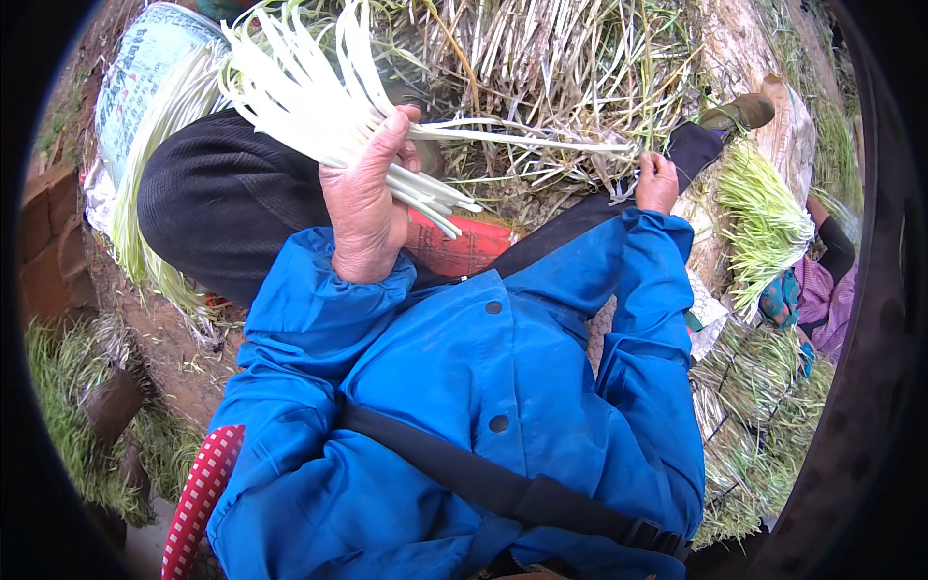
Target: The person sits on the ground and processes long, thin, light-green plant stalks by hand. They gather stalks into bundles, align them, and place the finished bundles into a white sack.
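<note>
My left hand (373,192) is raised in front of my chest and grips a bunch of pale vegetable stalks (304,94). Their long ends fan out to the upper left, and their short ends stick out below my fist. A few longer stalks (522,136) run from that fist across to the right. At their far end my right hand (657,183) has its fingertips pinched together on a stalk's tip; exactly what lies between them is partly hidden. Beneath the stretched stalks, a pile of uncleaned stalks (536,58) with dry, straw-like leaves covers the ground.
More pale stalks (156,138) hang over a printed sack (145,72) beside my left knee. A red printed thing (457,243) lies between my legs. At right, another person (826,290) is beside a yellow-green bundle (765,217). Reddish bricks (51,232) stand at far left.
</note>
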A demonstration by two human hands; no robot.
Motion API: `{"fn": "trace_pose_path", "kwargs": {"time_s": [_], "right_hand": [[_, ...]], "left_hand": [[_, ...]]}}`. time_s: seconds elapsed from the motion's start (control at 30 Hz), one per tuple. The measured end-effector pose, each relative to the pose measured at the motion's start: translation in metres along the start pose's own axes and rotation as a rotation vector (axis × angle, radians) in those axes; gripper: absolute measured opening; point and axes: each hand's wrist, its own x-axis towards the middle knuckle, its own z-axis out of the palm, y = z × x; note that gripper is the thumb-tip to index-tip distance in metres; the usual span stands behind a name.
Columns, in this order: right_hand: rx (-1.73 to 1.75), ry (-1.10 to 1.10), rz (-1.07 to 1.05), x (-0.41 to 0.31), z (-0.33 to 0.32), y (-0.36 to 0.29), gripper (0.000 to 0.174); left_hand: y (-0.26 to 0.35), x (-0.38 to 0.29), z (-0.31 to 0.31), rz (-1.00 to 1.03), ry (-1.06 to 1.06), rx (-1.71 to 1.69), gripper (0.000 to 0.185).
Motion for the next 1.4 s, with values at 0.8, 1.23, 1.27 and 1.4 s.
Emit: {"fn": "trace_pose_path", "kwargs": {"time_s": [0.8,1.23,1.27,1.4], "right_hand": [[0.918,-0.958,-0.649,-0.058,-0.031,-0.222,0.044],[1.968,-0.708,0.497,-0.104,-0.028,-0.159,0.021],[2.084,-0.653,0.575,-0.100,-0.021,-0.151,0.020],[2.165,-0.634,0.756,-0.116,-0.004,-0.135,0.019]], "left_hand": [[0.033,0.011,-0.006,0.001,-0.087,0.088,0.020],[0.043,0.018,0.053,0.189,-0.371,0.463,0.020],[0.041,0.019,0.051,0.118,-0.357,0.453,0.021],[0.024,0.004,0.025,-0.087,-0.343,0.418,0.024]]}}
